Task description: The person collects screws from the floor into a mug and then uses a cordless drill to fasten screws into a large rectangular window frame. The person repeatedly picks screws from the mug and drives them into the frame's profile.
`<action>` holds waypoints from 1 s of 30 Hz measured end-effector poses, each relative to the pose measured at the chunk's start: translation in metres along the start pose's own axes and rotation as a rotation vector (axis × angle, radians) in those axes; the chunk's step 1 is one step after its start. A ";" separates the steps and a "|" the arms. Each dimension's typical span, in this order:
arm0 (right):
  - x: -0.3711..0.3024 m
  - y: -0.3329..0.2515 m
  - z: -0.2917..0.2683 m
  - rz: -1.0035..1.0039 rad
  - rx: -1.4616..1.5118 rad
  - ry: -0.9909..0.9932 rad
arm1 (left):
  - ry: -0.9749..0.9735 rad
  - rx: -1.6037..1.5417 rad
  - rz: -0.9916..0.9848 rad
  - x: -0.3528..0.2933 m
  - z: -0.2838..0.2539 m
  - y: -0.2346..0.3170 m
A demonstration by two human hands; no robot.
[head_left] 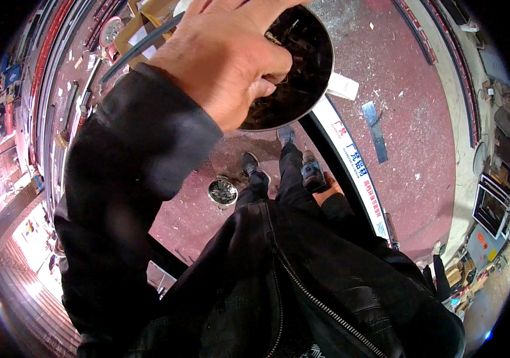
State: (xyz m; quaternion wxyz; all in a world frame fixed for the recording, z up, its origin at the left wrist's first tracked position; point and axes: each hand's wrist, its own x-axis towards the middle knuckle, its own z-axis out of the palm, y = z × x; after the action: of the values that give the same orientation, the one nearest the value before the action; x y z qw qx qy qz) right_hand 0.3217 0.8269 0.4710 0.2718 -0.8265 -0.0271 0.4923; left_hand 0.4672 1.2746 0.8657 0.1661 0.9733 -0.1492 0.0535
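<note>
1. The left hand (pixel 222 65) covers the left edge of a dark round bowl (pixel 323 71), fingers bent; whether they hold anything, one cannot tell.
2. The right hand (pixel 329 190) grips a drill (pixel 312 170) near the black-and-white frame's (pixel 360 173) edge.

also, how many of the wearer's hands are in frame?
2: the left hand over the round bowl at top, partly cut off by the upper edge; the right hand holding the power drill lower down, partly hidden.
</note>
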 end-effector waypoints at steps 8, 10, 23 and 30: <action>-0.006 -0.010 0.002 0.031 0.192 0.031 | -0.068 0.010 0.018 -0.006 -0.006 -0.017; -0.007 -0.010 0.001 0.021 0.166 0.033 | -0.132 0.007 -0.014 -0.006 -0.012 -0.017; -0.008 -0.020 0.001 0.021 0.114 0.025 | -0.102 0.003 0.024 -0.009 -0.016 -0.018; -0.001 -0.002 0.001 -0.042 0.152 0.020 | 0.006 -0.099 -0.055 -0.011 -0.026 -0.011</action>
State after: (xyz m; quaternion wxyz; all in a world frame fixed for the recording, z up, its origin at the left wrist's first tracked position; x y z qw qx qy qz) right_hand 0.3204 0.8288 0.4724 0.3443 -0.8075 -0.0043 0.4789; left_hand 0.4584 1.2965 0.8847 0.2159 0.9675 -0.1242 0.0442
